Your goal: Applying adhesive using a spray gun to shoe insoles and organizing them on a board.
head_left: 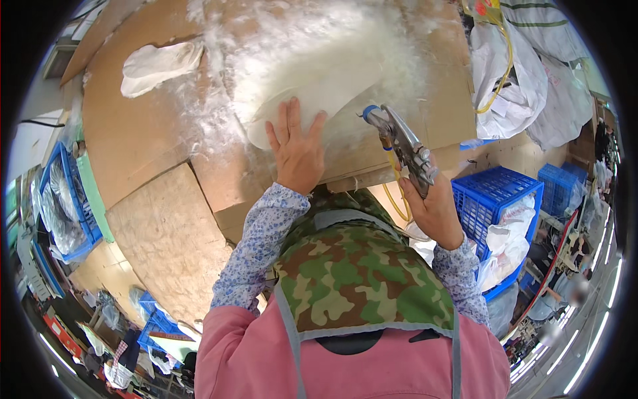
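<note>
Cardboard sheets (133,133) cover the worktable of a crowded workshop, where a person in a camouflage apron (359,279) and floral sleeves leans over the near edge. Closest in, the right hand (435,209) is clamped around the lever grip of a metal air gun (402,146), fingers wrapped tight, its blue-tipped nozzle aimed at the work and a yellow hose (397,199) trailing down. Just beyond, the left hand (298,149) lies flat, fingers spread apart, pressing the near edge of a white fabric piece (312,93) that sits mid-table, touching the cardboard. The piece looks soft and pale, its outline half lost under loose white fluff (219,113) scattered around it. Good practice here, judging by the pose, is a firm flat palm so the light cloth cannot lift, with the nozzle angled away from the fingers. Farther off lie another white cloth (159,66) at the table's far left and blue crates (498,199) to the right.
</note>
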### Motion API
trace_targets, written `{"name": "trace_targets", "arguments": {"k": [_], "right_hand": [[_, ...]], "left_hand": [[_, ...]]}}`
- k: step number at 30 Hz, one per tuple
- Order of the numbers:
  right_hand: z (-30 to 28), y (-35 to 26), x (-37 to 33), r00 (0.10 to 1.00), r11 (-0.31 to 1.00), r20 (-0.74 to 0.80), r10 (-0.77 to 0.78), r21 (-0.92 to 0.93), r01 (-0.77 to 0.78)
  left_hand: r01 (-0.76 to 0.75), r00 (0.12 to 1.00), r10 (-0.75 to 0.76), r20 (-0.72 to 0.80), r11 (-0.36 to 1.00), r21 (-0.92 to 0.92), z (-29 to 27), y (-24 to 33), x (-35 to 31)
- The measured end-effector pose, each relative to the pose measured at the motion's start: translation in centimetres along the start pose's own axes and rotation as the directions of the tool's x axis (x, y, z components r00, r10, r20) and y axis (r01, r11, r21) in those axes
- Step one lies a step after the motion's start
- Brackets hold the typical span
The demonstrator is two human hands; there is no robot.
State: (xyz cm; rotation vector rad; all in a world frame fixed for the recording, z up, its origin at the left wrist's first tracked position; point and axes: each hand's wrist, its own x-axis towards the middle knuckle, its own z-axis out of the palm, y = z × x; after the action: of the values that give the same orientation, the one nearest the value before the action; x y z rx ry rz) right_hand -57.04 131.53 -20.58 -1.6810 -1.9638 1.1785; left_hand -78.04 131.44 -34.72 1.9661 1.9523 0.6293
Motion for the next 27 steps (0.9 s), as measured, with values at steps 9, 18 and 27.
{"name": "trace_targets", "arguments": {"k": [9,18,27], "right_hand": [[3.0,-2.3,0.1,0.986,0.994,0.128,-0.105,0.025,0.102],[5.1,-4.1,0.4,0.957,0.991,0.26,-0.132,0.017,0.132],[4.7,-4.1,-0.5,0.93,0.996,0.357,-0.084,0.031,0.078]], "left_hand": [[0.146,0.989,-0.146,-0.002,0.987,0.062,-2.6,-3.7,-5.1],[0.215,0.976,-0.216,0.006,0.976,0.013,-2.4,-4.7,-7.4],[0.185,0.983,-0.185,0.011,0.983,-0.008,-2.0,-5.0,-7.9]]}}
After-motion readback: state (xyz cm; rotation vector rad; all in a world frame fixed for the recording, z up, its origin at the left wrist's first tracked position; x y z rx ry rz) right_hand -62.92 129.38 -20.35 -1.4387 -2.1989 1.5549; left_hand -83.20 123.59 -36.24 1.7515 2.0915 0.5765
